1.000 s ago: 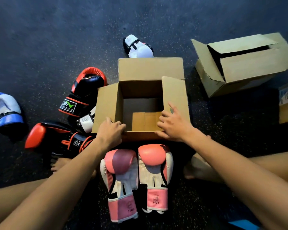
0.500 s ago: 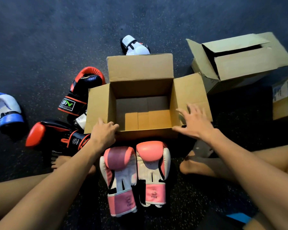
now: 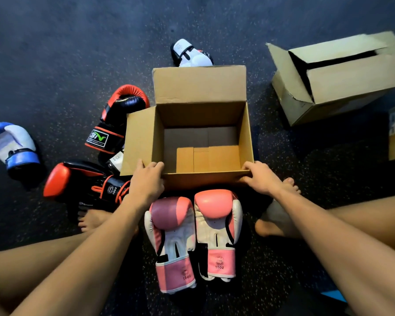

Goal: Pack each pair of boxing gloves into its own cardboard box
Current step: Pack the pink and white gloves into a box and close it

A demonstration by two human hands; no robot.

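Gripping the near edge of the open box (image 3: 201,181) with both hands: your left hand (image 3: 146,181) is at the near-left corner, fingers curled over the rim where the left flap (image 3: 139,140) meets it, thumb on the flap side. Your right hand (image 3: 260,177) is at the near-right corner, fingers wrapped over the rim, clamped on cardboard. Neither hand has a glove in it.

Box sits on the dark speckled floor (image 3: 66,53), straight ahead between your feet. Far flap (image 3: 198,84) stands up, left flap splayed outward. Inside shows only the folded bottom panels.

Pink pair (image 3: 192,238) lies side by side on the floor just in front of the box's near wall, padded ends toward the box, cuffs toward you. Left one is darker pink on top, right one lighter; the two are touching.

Red-and-black glove (image 3: 121,117) lies against the left flap, logo cuff facing you. Second red-and-black glove (image 3: 84,183) lies nearer, just left of your left wrist. A white cuff (image 3: 116,158) pokes out between them; can't tell more of it.

Blue-and-white glove (image 3: 14,147) sits well apart at far left. White-and-black glove (image 3: 192,54) is just behind the far flap, partly hidden.

Second box (image 3: 338,87) is off to the right, tipped, flaps partly closed with a dark gap.
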